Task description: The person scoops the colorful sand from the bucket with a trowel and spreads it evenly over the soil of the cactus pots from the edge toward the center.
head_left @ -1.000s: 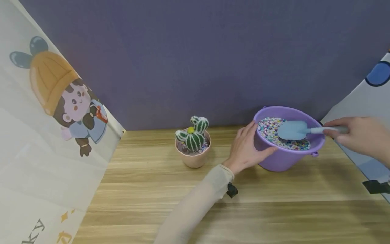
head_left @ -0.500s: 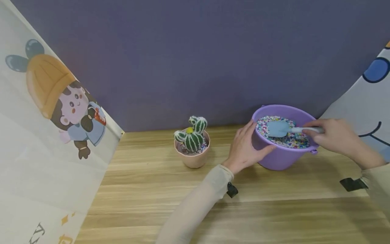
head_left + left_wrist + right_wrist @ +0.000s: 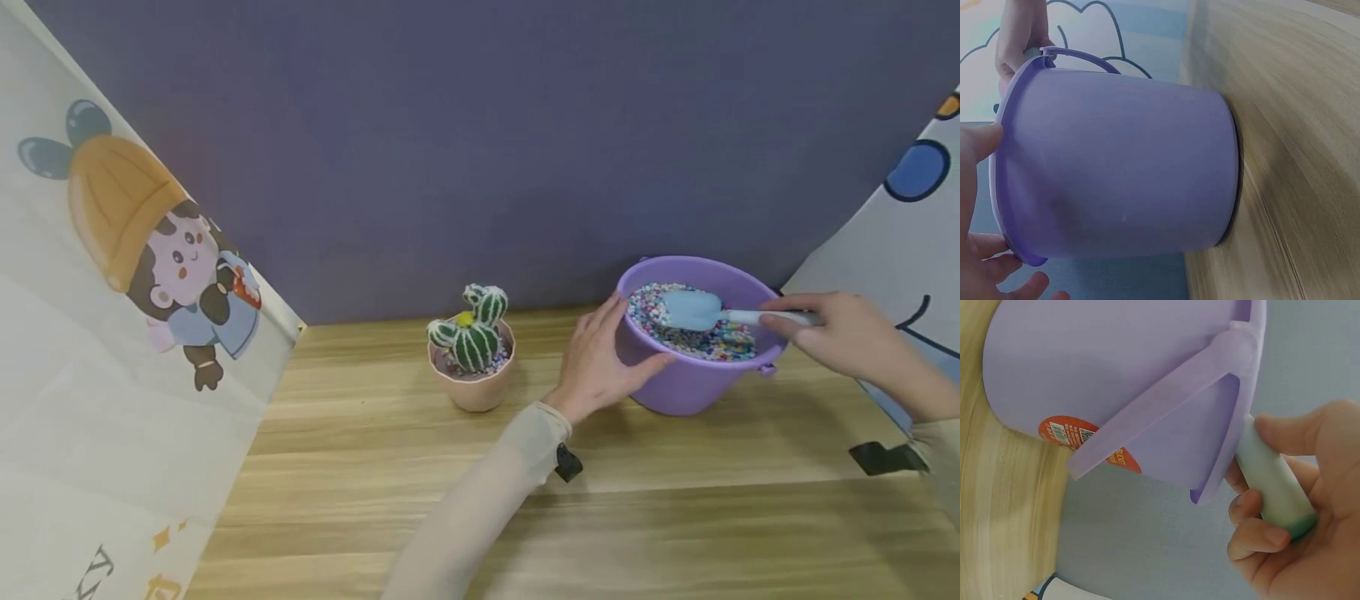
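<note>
A purple bucket [image 3: 675, 387] of small multicoloured beads [image 3: 660, 321] stands on the wooden table at right in the head view. My left hand [image 3: 600, 367] grips its left rim, with the thumb along the near side and the fingers farther back, as the left wrist view also shows. My right hand [image 3: 855, 333] holds a light-blue hand trowel [image 3: 693, 310] by its pale handle [image 3: 1275, 484]. The trowel's blade lies over the beads inside the bucket, and several beads gather at its tip. In the right wrist view my fingers curl round the handle, just outside the rim.
A small potted cactus [image 3: 476, 346] with a yellow flower, in a pinkish pot [image 3: 480, 393], stands left of my left hand. Behind the table [image 3: 337, 467] rises a dark blue-grey wall [image 3: 480, 150]. Printed panels close off both sides. The bucket's handle [image 3: 1154, 406] hangs down.
The trowel first went left, deeper over the beads, with my right hand; since then it has drawn back slightly right. My left hand keeps its hold on the bucket.
</note>
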`<state>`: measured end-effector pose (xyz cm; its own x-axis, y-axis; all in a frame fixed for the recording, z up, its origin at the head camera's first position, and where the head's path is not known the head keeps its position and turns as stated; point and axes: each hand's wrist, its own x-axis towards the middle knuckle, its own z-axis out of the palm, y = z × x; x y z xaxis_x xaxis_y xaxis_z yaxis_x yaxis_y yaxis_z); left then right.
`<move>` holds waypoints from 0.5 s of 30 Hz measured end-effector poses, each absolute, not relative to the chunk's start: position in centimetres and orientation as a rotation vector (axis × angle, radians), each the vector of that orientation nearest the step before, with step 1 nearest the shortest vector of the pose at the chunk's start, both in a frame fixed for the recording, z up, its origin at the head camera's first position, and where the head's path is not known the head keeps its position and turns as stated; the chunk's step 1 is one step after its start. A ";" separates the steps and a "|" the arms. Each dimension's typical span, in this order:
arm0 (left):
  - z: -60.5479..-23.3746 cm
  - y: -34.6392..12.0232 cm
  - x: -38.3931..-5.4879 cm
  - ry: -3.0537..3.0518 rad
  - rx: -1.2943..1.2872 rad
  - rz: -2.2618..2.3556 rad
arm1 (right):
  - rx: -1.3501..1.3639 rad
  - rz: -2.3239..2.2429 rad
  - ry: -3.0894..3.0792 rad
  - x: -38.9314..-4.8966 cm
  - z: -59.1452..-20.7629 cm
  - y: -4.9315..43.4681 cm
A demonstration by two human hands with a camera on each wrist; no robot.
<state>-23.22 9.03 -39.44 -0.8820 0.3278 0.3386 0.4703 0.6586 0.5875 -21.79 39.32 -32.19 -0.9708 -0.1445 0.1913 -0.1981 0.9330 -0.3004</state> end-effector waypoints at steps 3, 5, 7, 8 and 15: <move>-39.3 9.0 -23.2 -2.673 -0.661 -1.031 | 0.221 0.529 -2.924 -21.5 -32.0 39.5; -39.3 9.0 -23.2 -2.674 -0.672 -1.029 | 0.199 0.547 -2.919 -21.2 -31.9 39.6; -39.2 9.1 -23.1 -2.679 -0.678 -1.026 | 0.184 0.558 -2.917 -20.9 -31.7 39.6; -39.1 9.1 -23.0 -2.684 -0.681 -1.021 | 0.178 0.564 -2.916 -20.8 -31.7 39.7; -39.0 8.8 -22.3 -2.726 -0.690 -1.022 | 0.157 0.577 -2.908 -20.3 -31.3 39.6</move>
<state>-22.32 8.76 -38.97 -0.8831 0.3670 0.2923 0.4687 0.6621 0.5848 -20.32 39.57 -31.31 -0.9796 -0.0692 0.1888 -0.1360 0.9195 -0.3689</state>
